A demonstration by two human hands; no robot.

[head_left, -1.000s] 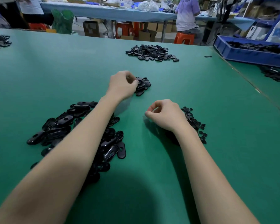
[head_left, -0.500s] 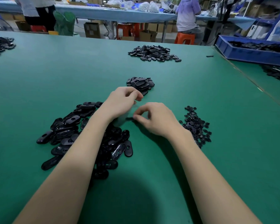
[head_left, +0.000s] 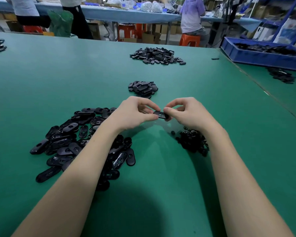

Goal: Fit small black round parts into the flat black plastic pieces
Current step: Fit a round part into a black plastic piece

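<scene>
Dim overhead light; soft shadows; edges warped.

A factory assembly floor: a long green bench (head_left: 58, 79) carries heaps of identical black parts (head_left: 156, 55), a blue bin (head_left: 263, 57) holds more, and workers (head_left: 191, 16) sit on orange stools (head_left: 189, 40) among cartons (head_left: 150, 37) and shelving (head_left: 280, 17).

The flat piece (head_left: 160, 115) between my fingertips is black plastic, smooth, w/ a soft shine on top. Pile of flat pieces (head_left: 79, 139) under my left forearm: same plastic, glossy, some w/ bright reflections. The small round parts (head_left: 192, 141) below my right wrist look black and more matt. Table top (head_left: 58, 74) is green, matt, smooth, approx. like a rubber mat.
</scene>
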